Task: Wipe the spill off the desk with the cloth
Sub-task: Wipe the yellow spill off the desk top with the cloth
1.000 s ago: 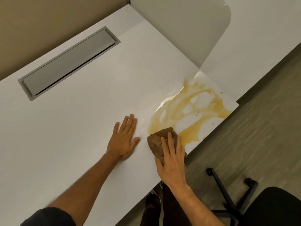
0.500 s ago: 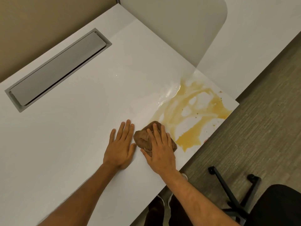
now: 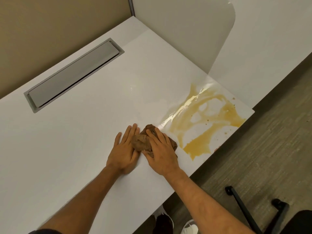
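Note:
A yellow-orange spill (image 3: pixel 207 122) spreads over the right corner of the white desk (image 3: pixel 84 132), with streaks and bare patches in it. My right hand (image 3: pixel 162 152) presses down on a crumpled brown cloth (image 3: pixel 141 142) just left of the spill's near edge. The cloth bunches out from under my fingers and touches my left hand (image 3: pixel 124 151), which lies flat on the desk with its fingers apart, holding nothing.
A grey cable hatch (image 3: pixel 74 73) is set into the desk at the back left. A white divider panel (image 3: pixel 185 31) stands behind the spill. The desk edge runs diagonally at the right, with carpet, a black chair base (image 3: pixel 243 210) and my shoes below it.
My right hand has dragged the cloth leftward out of the spill until it meets my left hand. The spill's left part is now thinner. My left hand stayed put.

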